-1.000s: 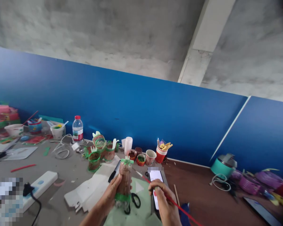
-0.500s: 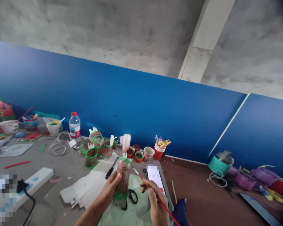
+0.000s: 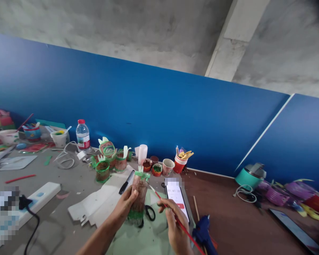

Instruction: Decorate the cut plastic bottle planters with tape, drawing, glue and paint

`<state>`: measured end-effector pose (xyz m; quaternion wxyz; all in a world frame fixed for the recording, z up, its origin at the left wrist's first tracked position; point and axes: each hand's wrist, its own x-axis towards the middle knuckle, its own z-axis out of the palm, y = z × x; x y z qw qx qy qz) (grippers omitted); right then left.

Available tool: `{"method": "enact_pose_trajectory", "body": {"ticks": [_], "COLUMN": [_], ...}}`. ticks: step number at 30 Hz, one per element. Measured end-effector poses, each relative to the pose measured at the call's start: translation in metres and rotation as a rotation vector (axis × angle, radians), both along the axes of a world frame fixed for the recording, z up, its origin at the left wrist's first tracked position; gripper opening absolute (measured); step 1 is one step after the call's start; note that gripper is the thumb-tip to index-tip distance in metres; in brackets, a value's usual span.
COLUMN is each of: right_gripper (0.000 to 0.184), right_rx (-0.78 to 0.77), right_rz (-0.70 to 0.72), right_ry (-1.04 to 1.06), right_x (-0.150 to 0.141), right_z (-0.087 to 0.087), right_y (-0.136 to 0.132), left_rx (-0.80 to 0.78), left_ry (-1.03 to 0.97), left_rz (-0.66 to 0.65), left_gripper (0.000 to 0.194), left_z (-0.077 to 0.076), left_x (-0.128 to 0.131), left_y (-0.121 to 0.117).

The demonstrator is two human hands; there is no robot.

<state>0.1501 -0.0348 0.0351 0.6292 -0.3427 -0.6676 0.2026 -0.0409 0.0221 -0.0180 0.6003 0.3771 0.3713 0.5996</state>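
My left hand [image 3: 123,206] is wrapped round a clear plastic bottle [image 3: 138,197] painted brown, with green bands at top and bottom, standing on a pale green sheet [image 3: 146,239]. My right hand [image 3: 175,226] pinches a thin red paintbrush [image 3: 172,216] whose tip touches the bottle's upper right side. Black scissors [image 3: 148,214] lie just behind the bottle. A phone [image 3: 177,199] with a lit screen lies to the right of the brush.
Several small decorated cups [image 3: 108,163] and paint pots [image 3: 156,169] stand along the blue partition. A water bottle [image 3: 82,135], white cable [image 3: 65,160], power strip [image 3: 38,200], black marker [image 3: 126,182], blue glue gun [image 3: 204,233] and teal pot [image 3: 250,180] lie around.
The camera has tilted down slightly. My right hand has moved left from the phone, bringing the brush tip up to the bottle. The glue gun has come into view.
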Motion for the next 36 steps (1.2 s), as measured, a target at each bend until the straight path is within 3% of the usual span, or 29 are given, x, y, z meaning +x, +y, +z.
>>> {"method": "enact_pose_trajectory", "body": {"ticks": [11, 19, 30, 36], "right_gripper": [0.027, 0.026, 0.026, 0.024], "right_rx": [-0.039, -0.049, -0.051, -0.016], "right_rz": [-0.017, -0.028, -0.036, 0.037], "right_ry": [-0.007, 0.018, 0.051, 0.008], "right_x": [0.0025, 0.0030, 0.0033, 0.0028], "right_z": [-0.0018, -0.0017, 0.0007, -0.0012], "right_y": [0.0016, 0.0027, 0.0028, 0.0015], "left_rx": [0.024, 0.106, 0.076, 0.115], "left_ry": [0.016, 0.140, 0.164, 0.221], "left_rz": [-0.018, 0.005, 0.018, 0.005], "left_gripper": [0.060, 0.055, 0.059, 0.061], "left_z": [0.0042, 0.0026, 0.0047, 0.0019], "left_x": [-0.0001, -0.0008, -0.0004, -0.0003], "left_y": [-0.0033, -0.0008, -0.0019, -0.0015]}}
